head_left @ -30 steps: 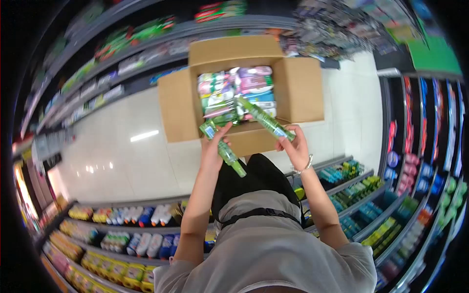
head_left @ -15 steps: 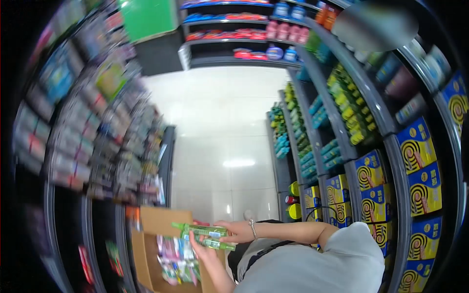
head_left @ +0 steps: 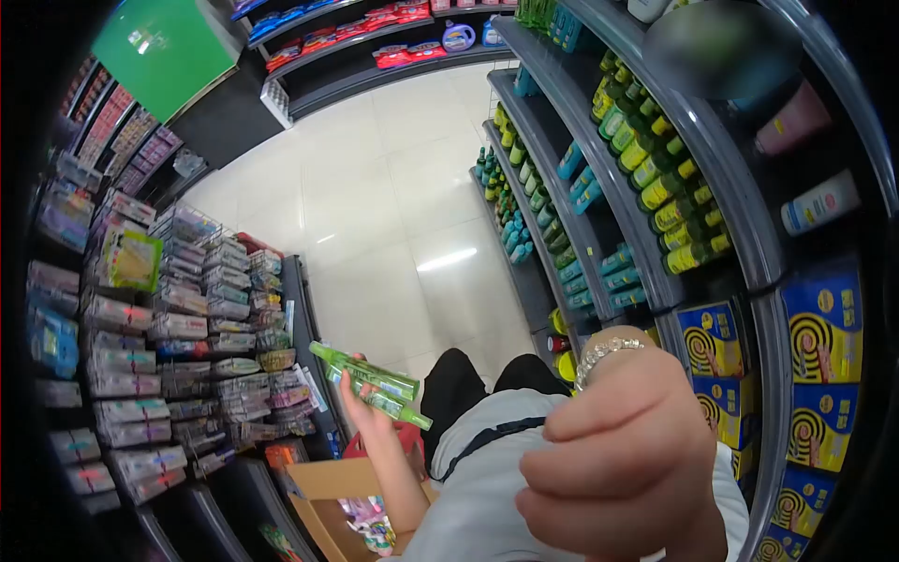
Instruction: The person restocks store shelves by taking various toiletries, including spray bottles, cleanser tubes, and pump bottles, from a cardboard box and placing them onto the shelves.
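Observation:
My left hand is wrapped around two slim green bottles, held side by side at a slant above the box. The upper green bottle has a cap end pointing up and left. The lower green bottle points its narrow cap down and right. My right hand, with a bracelet at the wrist, is raised very near the camera. Its fingers are curled in, and the inside of the hand is hidden. Below my left forearm stands an open cardboard box with colourful packages in it.
Shelves on the right hold yellow-green bottles, teal bottles and blue-yellow boxes with spirals. On the left hang many small packets. A pale tiled floor runs between the shelves toward a green panel.
My right hand has let go of the green bottles and risen close to the camera, fingers curled. My left hand keeps both bottles. The view has turned and tilted, so the shelves appear shifted.

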The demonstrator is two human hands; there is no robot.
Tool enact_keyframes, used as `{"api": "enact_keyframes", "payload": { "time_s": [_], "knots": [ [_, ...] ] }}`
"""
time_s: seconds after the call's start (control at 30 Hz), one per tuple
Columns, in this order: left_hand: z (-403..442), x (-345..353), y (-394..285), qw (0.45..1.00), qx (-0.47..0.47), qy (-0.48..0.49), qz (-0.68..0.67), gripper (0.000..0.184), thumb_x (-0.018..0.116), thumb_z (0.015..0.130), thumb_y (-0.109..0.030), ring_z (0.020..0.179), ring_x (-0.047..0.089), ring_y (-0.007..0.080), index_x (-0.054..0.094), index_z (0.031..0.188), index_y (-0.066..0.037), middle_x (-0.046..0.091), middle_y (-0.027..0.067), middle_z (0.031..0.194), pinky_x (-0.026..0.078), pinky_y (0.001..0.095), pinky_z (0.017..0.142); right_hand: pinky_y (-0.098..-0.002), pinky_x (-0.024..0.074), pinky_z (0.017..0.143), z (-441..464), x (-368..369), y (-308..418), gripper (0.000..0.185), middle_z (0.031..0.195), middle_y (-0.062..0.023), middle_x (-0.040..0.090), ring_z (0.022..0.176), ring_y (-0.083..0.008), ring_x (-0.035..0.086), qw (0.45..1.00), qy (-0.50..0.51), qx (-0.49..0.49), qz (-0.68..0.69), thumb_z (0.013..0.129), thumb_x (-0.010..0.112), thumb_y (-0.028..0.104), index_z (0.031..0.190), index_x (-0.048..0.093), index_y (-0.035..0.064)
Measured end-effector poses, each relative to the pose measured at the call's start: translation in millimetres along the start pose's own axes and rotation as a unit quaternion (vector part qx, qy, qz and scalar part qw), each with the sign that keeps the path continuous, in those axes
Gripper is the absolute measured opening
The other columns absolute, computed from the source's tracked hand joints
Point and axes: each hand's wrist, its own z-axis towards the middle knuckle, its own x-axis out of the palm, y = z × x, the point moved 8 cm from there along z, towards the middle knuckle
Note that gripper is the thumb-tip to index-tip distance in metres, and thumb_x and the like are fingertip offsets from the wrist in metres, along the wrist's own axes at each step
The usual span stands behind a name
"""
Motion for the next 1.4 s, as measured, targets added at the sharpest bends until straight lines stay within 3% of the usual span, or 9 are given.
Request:
{"api": "enact_keyframes", "payload": {
  "time_s": [0.1, 0.53, 0.77, 0.83, 0.97, 1.03, 1.07, 1.17, 1.4],
  "knots": [
    [40.9, 14.4, 4.3, 0.999, -0.030, 0.014, -0.022, 0.027, 0.049, 0.083, -0.024, 0.046, 0.037, 0.0025, 0.048, 0.102, -0.004, 0.046, -0.0034, 0.061, 0.036, 0.0177, 0.045, -0.0244, 0.0338, 0.038, -12.5, 4.4, -28.3, 0.014, 0.060, -0.0064, 0.050, 0.050, -0.0147, 0.046, 0.966, -0.173, -0.007, -0.193, 0.072, 0.056, 0.010, 0.083, 0.049, 0.0061],
    [268.0, 106.2, -42.9, 0.997, -0.079, 0.016, 0.004, 0.029, 0.050, 0.082, -0.027, 0.047, 0.034, 0.0014, 0.050, 0.102, -0.006, 0.039, -0.0066, 0.058, 0.035, 0.0162, 0.046, -0.0228, 0.0249, 0.036, -25.5, 18.2, -261.1, 0.011, 0.056, -0.0043, 0.049, 0.045, -0.0138, 0.044, 0.977, -0.034, 0.000, -0.212, 0.073, 0.057, 0.013, 0.082, 0.054, 0.0065],
    [345.9, 190.8, -33.6, 0.991, -0.121, -0.012, 0.053, 0.029, 0.048, 0.083, -0.027, 0.047, 0.037, 0.0019, 0.048, 0.103, -0.006, 0.040, -0.0059, 0.057, 0.037, 0.0172, 0.047, -0.0224, 0.0253, 0.036, -55.8, -14.1, -338.2, 0.014, 0.055, -0.0049, 0.049, 0.042, -0.0135, 0.043, 0.945, -0.109, 0.035, -0.305, 0.068, 0.058, 0.010, 0.081, 0.054, 0.0057],
    [370.2, 207.0, -23.7, 0.989, -0.123, -0.037, 0.076, 0.029, 0.048, 0.083, -0.027, 0.046, 0.037, 0.0019, 0.048, 0.103, -0.005, 0.041, -0.0056, 0.058, 0.038, 0.0176, 0.048, -0.0223, 0.0262, 0.035, -66.7, -21.1, -356.6, 0.017, 0.054, -0.0051, 0.048, 0.041, -0.0136, 0.043, 0.977, 0.019, -0.009, -0.214, 0.066, 0.058, 0.010, 0.082, 0.055, 0.0057],
    [433.8, 250.2, 9.5, 0.979, -0.178, 0.076, 0.069, 0.028, 0.049, 0.082, -0.025, 0.046, 0.037, 0.0017, 0.048, 0.102, -0.005, 0.048, -0.0021, 0.065, 0.039, 0.0190, 0.049, -0.0233, 0.0265, 0.034, -97.2, -56.9, -382.9, 0.014, 0.053, -0.0047, 0.048, 0.041, -0.0138, 0.043, 0.975, 0.007, 0.009, -0.221, 0.072, 0.057, 0.014, 0.083, 0.055, 0.0063],
    [474.3, 267.1, 22.8, 0.980, -0.166, 0.069, 0.079, 0.028, 0.051, 0.081, -0.022, 0.046, 0.038, 0.0016, 0.047, 0.102, -0.004, 0.055, 0.0035, 0.084, 0.040, 0.0190, 0.049, -0.0307, 0.0433, 0.056, -129.3, -76.4, -423.4, 0.008, 0.072, -0.0061, 0.055, 0.065, -0.0210, 0.054, 0.903, 0.094, 0.323, -0.267, 0.072, 0.055, 0.014, 0.079, 0.057, 0.0110],
    [488.7, 289.3, 30.5, 0.975, -0.177, 0.098, 0.087, 0.029, 0.050, 0.082, -0.023, 0.046, 0.037, 0.0015, 0.046, 0.103, -0.004, 0.053, 0.0039, 0.090, 0.039, 0.0192, 0.049, -0.0307, 0.0433, 0.056, -142.1, -84.3, -435.7, 0.008, 0.072, -0.0061, 0.055, 0.065, -0.0210, 0.054, 0.907, 0.079, 0.321, -0.261, 0.072, 0.055, 0.014, 0.079, 0.057, 0.0110],
    [509.7, 374.7, 68.5, 0.946, -0.228, 0.192, 0.130, 0.030, 0.049, 0.082, -0.021, 0.046, 0.037, 0.0014, 0.043, 0.105, -0.004, 0.051, 0.0056, 0.095, 0.038, 0.0179, 0.049, -0.0248, 0.0420, 0.069, -275.6, -126.6, -515.8, 0.017, 0.077, -0.0078, 0.055, 0.078, -0.0162, 0.053, 0.713, -0.134, 0.674, -0.135, 0.079, 0.050, 0.015, 0.088, 0.056, 0.0020],
    [562.4, 477.7, 153.2, 0.817, -0.366, 0.409, 0.179, 0.040, 0.059, 0.074, -0.023, 0.042, 0.037, 0.0025, 0.040, 0.104, -0.004, 0.053, 0.0135, 0.091, 0.035, 0.0171, 0.041, -0.0229, 0.0399, 0.073, -413.4, -95.3, -587.5, 0.029, 0.089, -0.0034, 0.053, 0.083, -0.0102, 0.050, 0.582, -0.291, 0.723, 0.232, 0.088, 0.044, 0.025, 0.100, 0.049, -0.0006]
  ]
}}
